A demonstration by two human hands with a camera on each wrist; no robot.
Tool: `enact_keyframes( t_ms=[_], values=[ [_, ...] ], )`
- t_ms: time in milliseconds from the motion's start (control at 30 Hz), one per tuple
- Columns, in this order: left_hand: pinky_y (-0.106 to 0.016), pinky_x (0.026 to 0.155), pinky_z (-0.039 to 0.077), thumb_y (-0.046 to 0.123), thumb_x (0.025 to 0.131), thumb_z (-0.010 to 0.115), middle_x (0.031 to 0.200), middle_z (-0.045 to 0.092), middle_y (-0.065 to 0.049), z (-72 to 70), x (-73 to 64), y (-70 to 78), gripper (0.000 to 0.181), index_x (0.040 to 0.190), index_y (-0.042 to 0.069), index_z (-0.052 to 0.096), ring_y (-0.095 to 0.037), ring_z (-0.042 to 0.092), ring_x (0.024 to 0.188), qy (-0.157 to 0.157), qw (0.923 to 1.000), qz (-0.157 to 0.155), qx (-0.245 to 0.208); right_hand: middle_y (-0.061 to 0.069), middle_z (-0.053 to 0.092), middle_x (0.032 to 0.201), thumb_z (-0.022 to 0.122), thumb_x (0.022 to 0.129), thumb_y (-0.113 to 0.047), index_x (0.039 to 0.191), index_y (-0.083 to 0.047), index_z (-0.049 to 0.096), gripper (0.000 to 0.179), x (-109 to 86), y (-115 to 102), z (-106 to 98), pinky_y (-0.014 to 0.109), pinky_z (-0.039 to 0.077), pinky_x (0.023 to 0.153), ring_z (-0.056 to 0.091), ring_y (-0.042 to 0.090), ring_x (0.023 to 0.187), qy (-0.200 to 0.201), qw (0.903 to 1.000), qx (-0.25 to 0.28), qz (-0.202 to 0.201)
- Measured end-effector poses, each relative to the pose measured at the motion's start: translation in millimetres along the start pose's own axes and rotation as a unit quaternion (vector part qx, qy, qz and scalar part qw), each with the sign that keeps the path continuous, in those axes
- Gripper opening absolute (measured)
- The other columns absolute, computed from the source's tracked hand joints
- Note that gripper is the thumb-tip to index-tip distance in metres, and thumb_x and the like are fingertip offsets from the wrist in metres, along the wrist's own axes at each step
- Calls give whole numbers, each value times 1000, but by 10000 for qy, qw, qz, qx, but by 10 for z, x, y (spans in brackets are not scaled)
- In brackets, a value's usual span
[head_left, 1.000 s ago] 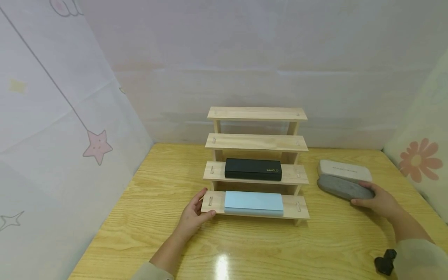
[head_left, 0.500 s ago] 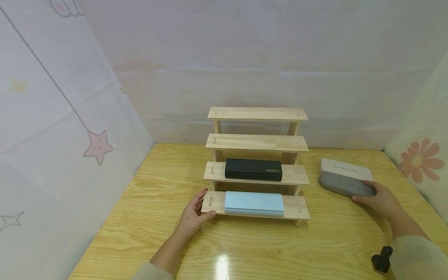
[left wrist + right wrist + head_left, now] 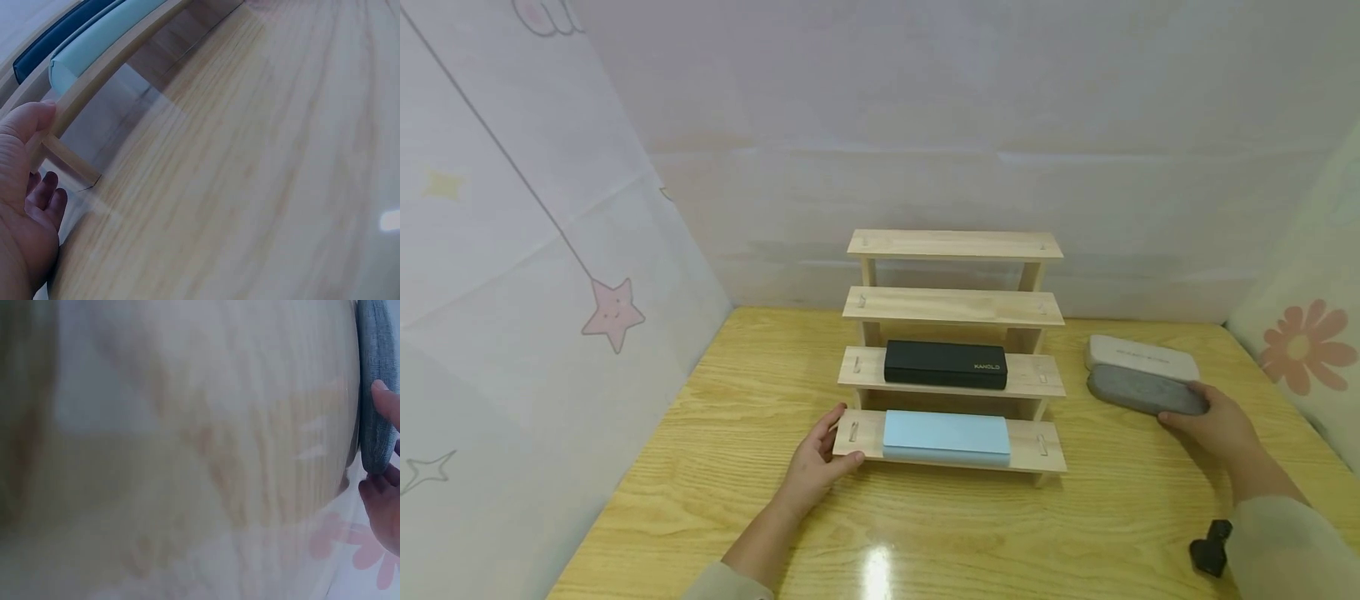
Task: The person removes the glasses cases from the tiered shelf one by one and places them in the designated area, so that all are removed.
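In the head view my left hand (image 3: 816, 462) grips the left end of the lowest board of a four-step wooden display rack (image 3: 951, 310), thumb at the front edge. The left wrist view shows that thumb (image 3: 44, 112) against the board's corner. A light blue glasses case (image 3: 947, 436) lies on the lowest step, a black glasses case (image 3: 946, 364) on the one above. My right hand (image 3: 1213, 421) holds the right end of a grey glasses case (image 3: 1142, 390) between thumb and fingers. A whitish case (image 3: 1142, 357) lies right behind it, partly overlapped.
The wood-grain table (image 3: 700, 467) carries everything. A small black object (image 3: 1210, 550) lies near the right sleeve. Patterned cloth walls (image 3: 955, 100) stand behind and at both sides.
My right hand and the grey case have shifted slightly toward the back, and the whitish case has moved back a little too. The left hand stays on the rack.
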State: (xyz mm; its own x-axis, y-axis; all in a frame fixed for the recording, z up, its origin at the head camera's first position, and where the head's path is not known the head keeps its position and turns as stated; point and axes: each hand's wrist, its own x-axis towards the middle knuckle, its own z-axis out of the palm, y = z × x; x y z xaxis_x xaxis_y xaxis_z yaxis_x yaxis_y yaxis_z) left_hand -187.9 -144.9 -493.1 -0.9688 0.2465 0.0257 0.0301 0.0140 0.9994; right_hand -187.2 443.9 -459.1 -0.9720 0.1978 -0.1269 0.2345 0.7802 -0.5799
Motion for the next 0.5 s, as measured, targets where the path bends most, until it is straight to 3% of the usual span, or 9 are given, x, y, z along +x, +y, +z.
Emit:
enact_keyframes(
  t_ms=[267, 500],
  values=[
    [-17, 92, 48, 0, 83, 74, 154, 37, -23, 9, 17, -20, 84, 153, 5, 28, -38, 39, 140, 26, 9999, 99, -36, 43, -7, 152, 55, 93, -58, 152, 6, -11, 109, -104, -111, -50, 77, 24, 97, 6, 68, 132, 82, 9971, 622, 434],
    [-18, 92, 48, 1, 84, 74, 153, 37, -23, 11, 14, -13, 84, 154, 4, 28, -38, 40, 139, 17, 9999, 112, 5, 40, -2, 155, 50, 97, -52, 155, 2, -3, 96, -142, -352, -22, 77, 25, 96, 10, 66, 134, 456, 9953, 831, -205]
  ],
)
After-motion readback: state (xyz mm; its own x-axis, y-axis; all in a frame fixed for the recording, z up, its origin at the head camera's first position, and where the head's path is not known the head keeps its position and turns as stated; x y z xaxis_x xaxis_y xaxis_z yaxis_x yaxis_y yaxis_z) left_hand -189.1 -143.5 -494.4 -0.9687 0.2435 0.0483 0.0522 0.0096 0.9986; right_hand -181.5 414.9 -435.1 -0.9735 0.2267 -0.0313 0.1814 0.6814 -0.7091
